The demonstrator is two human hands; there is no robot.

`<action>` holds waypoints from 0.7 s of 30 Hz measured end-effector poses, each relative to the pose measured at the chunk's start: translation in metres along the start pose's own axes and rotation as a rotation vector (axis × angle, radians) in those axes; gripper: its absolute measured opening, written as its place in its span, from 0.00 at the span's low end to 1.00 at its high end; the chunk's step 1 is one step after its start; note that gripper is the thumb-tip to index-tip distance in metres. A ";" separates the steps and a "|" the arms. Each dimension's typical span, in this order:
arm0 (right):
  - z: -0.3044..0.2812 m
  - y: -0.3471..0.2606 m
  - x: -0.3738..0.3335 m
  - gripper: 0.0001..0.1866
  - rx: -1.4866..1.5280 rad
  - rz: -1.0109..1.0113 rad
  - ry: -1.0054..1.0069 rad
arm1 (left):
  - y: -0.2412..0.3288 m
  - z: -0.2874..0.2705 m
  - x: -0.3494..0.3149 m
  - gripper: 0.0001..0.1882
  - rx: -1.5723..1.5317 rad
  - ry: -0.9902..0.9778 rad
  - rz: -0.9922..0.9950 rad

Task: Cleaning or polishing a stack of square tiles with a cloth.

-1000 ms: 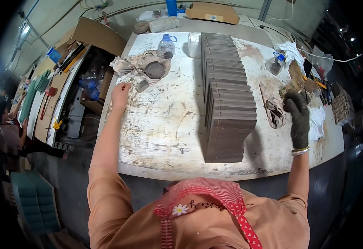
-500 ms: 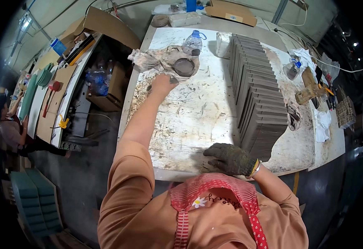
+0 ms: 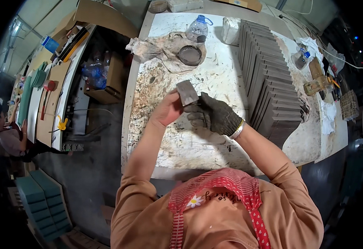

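A small grey rectangular block [image 3: 187, 93] is held up over the middle of the table. My bare left hand [image 3: 168, 108] grips its left edge between thumb and fingers. At the block's lower right corner is my right hand [image 3: 218, 115], in a dark, dirty knitted glove. Its thumb and forefinger close on that corner, while the other fingers curl below. Beyond my hands, a round dark dish [image 3: 189, 55] of grey matter rests on a crumpled, stained cloth [image 3: 158, 50]. A long row of thin grey slabs [image 3: 268, 79] stands on edge to the right.
A clear bottle with a blue cap [image 3: 199, 28] and a white block [image 3: 231, 31] stand at the back of the stained white table [image 3: 181, 145]. A glass jar [image 3: 317, 85] lies on the right side. Another person [image 3: 11, 133] works at the left bench.
My left hand has come back from the cloth, now with the grey block in it. My gloved right hand has risen from the near table edge to meet it. The view has shifted slightly.
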State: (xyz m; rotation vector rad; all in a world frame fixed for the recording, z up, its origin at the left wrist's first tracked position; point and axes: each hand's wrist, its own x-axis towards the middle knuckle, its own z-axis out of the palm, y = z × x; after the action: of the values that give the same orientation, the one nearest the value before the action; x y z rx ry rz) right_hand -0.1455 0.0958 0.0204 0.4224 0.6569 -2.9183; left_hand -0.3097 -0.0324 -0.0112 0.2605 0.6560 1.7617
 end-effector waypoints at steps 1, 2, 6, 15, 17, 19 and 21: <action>0.005 0.001 0.003 0.23 0.003 0.002 0.008 | -0.003 -0.001 -0.001 0.25 0.005 -0.062 -0.048; 0.010 0.002 0.005 0.23 0.066 0.004 -0.056 | -0.006 -0.002 -0.001 0.27 0.010 -0.126 -0.096; 0.004 0.010 0.010 0.25 0.197 -0.017 -0.088 | -0.014 -0.028 0.004 0.27 -0.208 -0.303 -0.160; 0.002 -0.040 0.011 0.29 -0.247 -0.319 0.125 | 0.087 0.017 0.070 0.08 1.091 0.437 0.541; 0.014 -0.042 0.005 0.29 -0.293 -0.358 0.193 | 0.084 0.048 0.070 0.05 1.154 0.349 0.664; 0.008 -0.043 0.002 0.27 -0.472 -0.398 0.389 | 0.069 0.071 0.063 0.04 1.418 0.057 0.924; 0.005 -0.040 0.001 0.26 -0.559 -0.448 0.457 | 0.058 0.074 0.056 0.04 1.497 0.045 0.895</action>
State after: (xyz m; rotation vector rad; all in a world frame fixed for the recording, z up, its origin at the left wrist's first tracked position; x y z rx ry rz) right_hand -0.1545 0.1298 0.0412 0.9764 1.7701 -2.8238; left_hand -0.3367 0.0324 0.0728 1.7290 2.0239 1.6709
